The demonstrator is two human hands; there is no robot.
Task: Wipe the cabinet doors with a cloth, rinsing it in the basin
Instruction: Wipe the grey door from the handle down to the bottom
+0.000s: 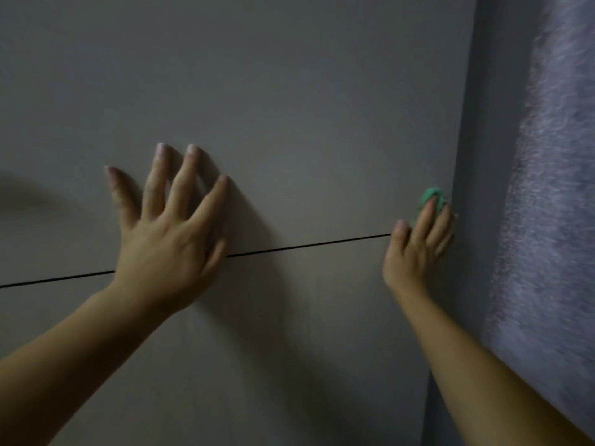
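Nearest us, the left hand (167, 239) reaches up from the lower left and lies flat across the thin dark seam (306, 246) between the two doors. Its grip is wide, with the fingers spread and holding nothing. Further right, the right hand (415, 252) rests at the doors' right edge. Its grip is flat too, and straight fingers press a green cloth (433, 196) against the upper cabinet door (289, 91), just above the seam. We see the cloth peeking out past the fingertips. The lower door (289, 349) spreads beneath both hands. Beyond the edge stands a pale, textured wall (553, 188), blurred.
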